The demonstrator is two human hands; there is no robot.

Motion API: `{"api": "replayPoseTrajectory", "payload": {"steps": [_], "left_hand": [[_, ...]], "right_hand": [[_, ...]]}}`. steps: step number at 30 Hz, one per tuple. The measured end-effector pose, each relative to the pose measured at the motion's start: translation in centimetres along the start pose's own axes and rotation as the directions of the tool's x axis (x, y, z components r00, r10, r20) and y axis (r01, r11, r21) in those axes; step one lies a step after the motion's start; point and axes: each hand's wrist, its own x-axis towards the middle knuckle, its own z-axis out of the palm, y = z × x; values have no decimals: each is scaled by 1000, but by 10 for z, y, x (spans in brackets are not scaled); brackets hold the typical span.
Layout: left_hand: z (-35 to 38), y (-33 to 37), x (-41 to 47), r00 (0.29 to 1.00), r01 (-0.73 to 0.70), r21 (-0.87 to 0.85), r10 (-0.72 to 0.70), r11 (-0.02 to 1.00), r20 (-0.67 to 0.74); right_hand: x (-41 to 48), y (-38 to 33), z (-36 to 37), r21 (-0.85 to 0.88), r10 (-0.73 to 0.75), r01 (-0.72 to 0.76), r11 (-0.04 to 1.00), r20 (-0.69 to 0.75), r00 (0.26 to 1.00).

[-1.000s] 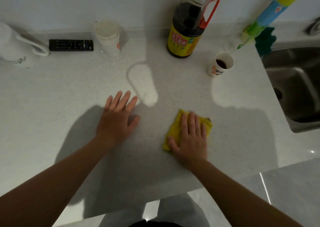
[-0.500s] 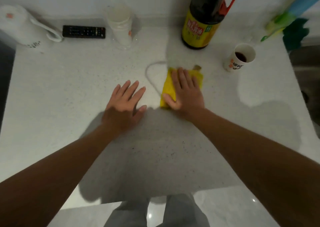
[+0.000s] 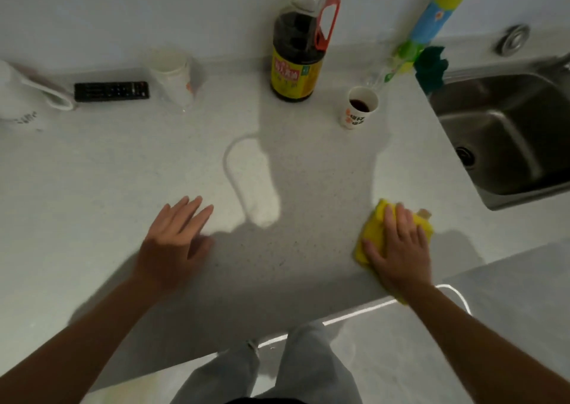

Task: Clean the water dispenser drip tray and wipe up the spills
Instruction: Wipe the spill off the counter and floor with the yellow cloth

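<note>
Both hands lie flat, fingers spread: right hand [image 3: 398,249] presses a yellow cloth [image 3: 374,234] near the table [image 3: 92,188] edge, left hand [image 3: 175,243] bare on it.

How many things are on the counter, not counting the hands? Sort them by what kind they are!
Paper cups: 2, one empty and one with dark liquid
Bottles: 2, the dark sauce bottle and the colourful bottle
Cloths: 2, the yellow cloth under the right hand and the green cloth
Remote control: 1
White kettle: 1
Total: 8
</note>
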Motion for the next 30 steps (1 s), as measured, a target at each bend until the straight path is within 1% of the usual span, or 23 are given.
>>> {"api": "replayPoseTrajectory", "payload": {"steps": [3,5,6,8,11,14,16,18,20,22,24,26,28,30], "left_hand": [[-8,-15,-28,987,144,40,-146,989,62],[-12,-27,-48,972,210,62,-215,976,92],[-14,-32,-57,968,227,73,-234,971,94],[-14,-40,-70,966,240,75,-246,968,82],[-11,-42,-76,968,238,41,-240,970,66],[-11,-39,-75,970,240,20,-240,971,40],[-13,-37,-76,972,231,16,-231,973,44],[-16,-37,-79,974,216,12,-217,976,59],[-17,-40,-86,979,189,11,-189,982,78],[-15,-47,-98,988,135,17,-136,991,74],[-12,-52,-110,995,92,45,-94,995,44],[-8,-53,-115,996,90,62,-91,994,17],[-5,-51,-115,994,106,60,-106,993,1],[-3,-51,-113,994,108,59,-108,992,-4]], "right_hand": [[54,2,-2,11,96,-96,995,-61,993],[84,-20,0,29,145,-144,989,-30,989],[93,-35,1,29,133,-132,991,-23,991],[100,-78,6,13,37,-37,999,-32,999],[77,-167,12,13,-154,155,988,-14,988],[30,-245,25,59,-361,360,931,7,933],[-2,-262,32,58,-461,460,886,10,887],[-27,-249,35,35,-504,503,863,24,863],[-47,-220,34,5,-498,498,867,38,866],[-63,-184,33,-25,-443,445,895,65,894],[-70,-147,29,-47,-357,362,931,86,930],[-60,-118,21,-67,-265,272,960,102,959],[-34,-107,12,-76,-201,208,975,98,975],[2,-117,6,-72,-163,168,983,73,984]]}}
